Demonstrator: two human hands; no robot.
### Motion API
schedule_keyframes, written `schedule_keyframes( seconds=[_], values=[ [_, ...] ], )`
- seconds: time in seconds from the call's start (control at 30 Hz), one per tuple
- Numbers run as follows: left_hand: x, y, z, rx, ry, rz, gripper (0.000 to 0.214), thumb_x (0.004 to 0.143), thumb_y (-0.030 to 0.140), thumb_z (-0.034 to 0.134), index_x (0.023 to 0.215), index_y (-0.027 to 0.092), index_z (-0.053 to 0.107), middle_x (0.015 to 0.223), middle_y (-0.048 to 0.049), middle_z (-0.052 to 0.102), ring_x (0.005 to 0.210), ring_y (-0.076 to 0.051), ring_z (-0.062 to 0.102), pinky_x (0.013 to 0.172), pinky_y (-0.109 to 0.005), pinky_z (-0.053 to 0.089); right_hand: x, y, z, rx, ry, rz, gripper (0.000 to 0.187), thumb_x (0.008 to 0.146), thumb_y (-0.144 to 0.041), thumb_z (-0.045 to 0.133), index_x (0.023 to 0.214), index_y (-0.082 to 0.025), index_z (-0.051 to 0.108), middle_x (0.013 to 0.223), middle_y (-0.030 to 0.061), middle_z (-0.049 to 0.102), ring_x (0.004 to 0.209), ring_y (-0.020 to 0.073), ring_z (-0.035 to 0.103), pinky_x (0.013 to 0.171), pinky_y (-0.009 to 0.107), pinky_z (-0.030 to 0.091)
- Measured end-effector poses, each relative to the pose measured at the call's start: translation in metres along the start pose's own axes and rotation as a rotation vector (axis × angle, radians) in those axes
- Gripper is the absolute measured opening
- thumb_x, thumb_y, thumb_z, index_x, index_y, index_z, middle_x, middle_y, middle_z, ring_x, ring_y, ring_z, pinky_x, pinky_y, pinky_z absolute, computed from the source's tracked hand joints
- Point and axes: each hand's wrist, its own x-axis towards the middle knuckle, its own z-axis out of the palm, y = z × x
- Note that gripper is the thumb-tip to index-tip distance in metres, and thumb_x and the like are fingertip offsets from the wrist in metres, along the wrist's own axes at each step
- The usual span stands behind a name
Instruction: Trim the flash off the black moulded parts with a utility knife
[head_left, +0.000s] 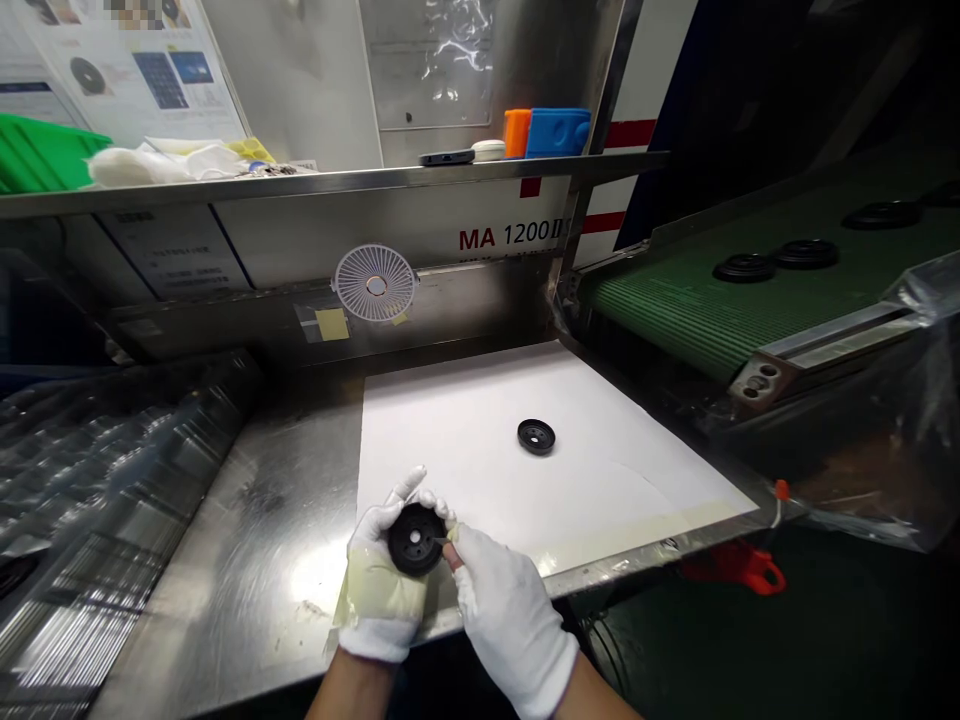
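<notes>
Both hands wear white gloves. My left hand, its palm area covered in pale yellow, is closed around the edge of a black round plastic part with a small hole at its centre. The part is tilted so that its face points up at me. My right hand is pinched at the part's right side, with a bare fingertip showing. A thin, pointed tip sticks out of this pinch over the part's face; most of that tool is hidden. Another black round part lies on the white sheet ahead of my hands.
Clear plastic trays are stacked at the left. On the right, a green conveyor belt carries several black round parts. A small white fan stands at the back, below a metal shelf. Red-handled scissors-like tool hangs by the table's right edge.
</notes>
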Motion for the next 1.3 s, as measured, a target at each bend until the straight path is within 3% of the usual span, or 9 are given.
schedule_keyframes(
  seconds=[0.2,0.37,0.5,0.57,0.67,0.93,1.03,1.17,1.3],
  values=[
    [0.010,-0.008,0.006,-0.056,0.046,0.129,0.008,0.077,0.015,0.062,0.084,0.015,0.065,0.069,0.0002,0.055,0.064,-0.010,0.055,0.064,-0.024,0.052,-0.005,-0.007,0.007,-0.025,0.011,0.012,0.017,0.085,-0.019,0.037,0.081,-0.023,0.053,0.071,-0.0003,0.062,0.062,0.0162,0.056,0.057,0.029,0.027],
    [0.009,-0.011,0.004,0.002,0.088,0.285,0.017,0.078,0.015,0.061,0.094,0.017,0.066,0.073,-0.0004,0.058,0.072,-0.011,0.059,0.079,-0.031,0.054,-0.011,-0.011,0.015,-0.130,0.044,-0.066,0.020,0.088,-0.020,0.035,0.078,-0.023,0.052,0.069,0.0003,0.062,0.059,0.0176,0.056,0.054,0.032,0.022],
    [0.002,-0.002,0.004,0.057,0.089,0.125,0.033,0.076,0.018,0.053,0.108,0.014,0.063,0.091,-0.0123,0.064,0.091,-0.027,0.061,0.077,-0.045,0.053,-0.006,-0.007,0.011,-0.067,0.034,-0.038,0.023,0.090,-0.023,0.032,0.078,-0.024,0.052,0.069,-0.0005,0.062,0.061,0.0169,0.056,0.056,0.031,0.025],
    [0.000,0.001,0.005,0.017,0.044,0.064,0.034,0.074,0.018,0.051,0.106,0.013,0.064,0.082,-0.0111,0.063,0.081,-0.025,0.061,0.071,-0.042,0.054,-0.003,-0.005,0.007,-0.036,0.036,-0.018,0.021,0.088,-0.021,0.034,0.080,-0.024,0.053,0.070,-0.0003,0.062,0.063,0.0173,0.057,0.058,0.030,0.027],
    [0.001,0.000,0.006,-0.025,0.026,0.079,0.025,0.074,0.016,0.055,0.096,0.012,0.066,0.068,-0.0044,0.057,0.065,-0.016,0.055,0.063,-0.031,0.052,0.000,-0.004,0.003,-0.049,0.050,0.020,0.020,0.085,-0.018,0.034,0.081,-0.023,0.053,0.070,0.0009,0.061,0.063,0.0178,0.057,0.059,0.030,0.027],
    [0.000,-0.007,0.011,-0.020,0.094,0.153,0.007,0.076,0.015,0.062,0.082,0.013,0.065,0.068,-0.0017,0.055,0.065,-0.012,0.054,0.064,-0.027,0.052,-0.011,-0.011,0.004,-0.032,-0.016,-0.032,0.020,0.086,-0.022,0.035,0.078,-0.024,0.053,0.069,-0.0001,0.062,0.060,0.0170,0.056,0.054,0.031,0.024],
    [-0.007,-0.007,0.017,0.026,0.074,0.225,0.008,0.076,0.016,0.063,0.083,0.014,0.065,0.070,-0.0014,0.055,0.067,-0.012,0.054,0.065,-0.027,0.052,-0.016,-0.013,-0.004,-0.005,-0.027,-0.035,0.020,0.087,-0.026,0.034,0.076,-0.024,0.050,0.067,-0.0008,0.061,0.058,0.0166,0.054,0.053,0.030,0.023],
    [-0.020,-0.013,0.026,0.075,0.041,0.290,0.009,0.076,0.020,0.062,0.083,0.014,0.066,0.071,-0.0017,0.055,0.068,-0.012,0.055,0.068,-0.028,0.053,-0.016,-0.011,-0.030,0.090,0.004,0.004,0.019,0.089,-0.023,0.033,0.077,-0.024,0.047,0.069,-0.0025,0.059,0.062,0.0149,0.054,0.057,0.028,0.026],
    [-0.030,-0.023,0.030,0.166,-0.032,0.340,0.012,0.076,0.022,0.064,0.085,0.014,0.067,0.071,-0.0017,0.056,0.070,-0.014,0.057,0.070,-0.029,0.054,-0.020,-0.007,-0.048,0.025,0.040,-0.030,0.016,0.088,-0.019,0.037,0.076,-0.024,0.046,0.070,-0.0035,0.060,0.063,0.0143,0.054,0.057,0.028,0.025]
  ],
)
